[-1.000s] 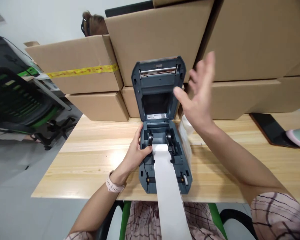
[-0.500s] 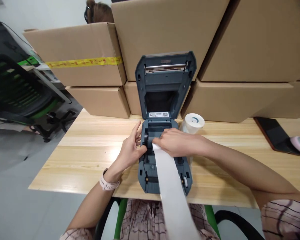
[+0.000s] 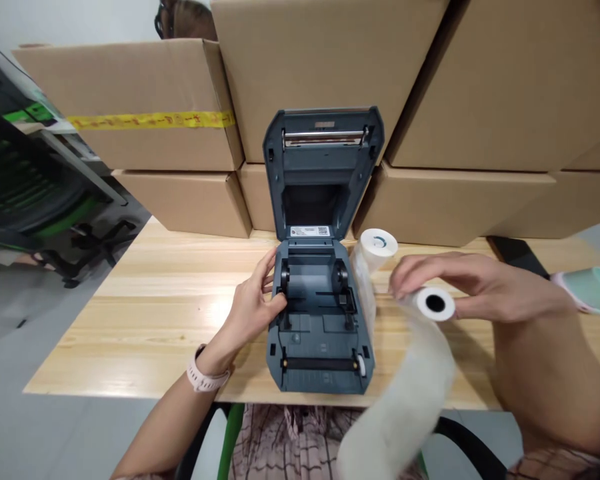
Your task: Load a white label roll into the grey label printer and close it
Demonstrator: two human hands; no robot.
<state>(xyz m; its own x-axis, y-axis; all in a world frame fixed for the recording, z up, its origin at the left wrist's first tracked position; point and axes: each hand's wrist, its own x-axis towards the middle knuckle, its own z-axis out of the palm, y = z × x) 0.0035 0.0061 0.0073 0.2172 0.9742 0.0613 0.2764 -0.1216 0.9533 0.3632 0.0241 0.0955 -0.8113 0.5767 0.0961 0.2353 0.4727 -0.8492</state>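
Note:
A dark grey label printer (image 3: 315, 343) stands with its lid (image 3: 325, 160) raised. Inside, the bay between two black roll holders holds no roll, and a black roller lies across the front. My left hand (image 3: 253, 300) grips the printer's left side, thumb over the rim and fingers along the outer wall. To the right of the printer, my right hand (image 3: 460, 287) pinches a small white paper roll (image 3: 435, 304) with a dark hollow core. From it a long loose strip of paper (image 3: 405, 393) hangs past the table's front edge, blurred at its lower end.
Another white roll (image 3: 379, 243) stands upright behind clear plastic (image 3: 364, 293) at the printer's right. Cardboard boxes (image 3: 330, 60) line the table's back. A dark phone (image 3: 515, 257) and a pale green cup (image 3: 587, 290) sit far right. Someone's head (image 3: 187, 20) shows behind the boxes.
My right hand has lifted the paper roll out of the printer and carried it to the right, its strip trailing along. My left hand stays at the printer's left side.

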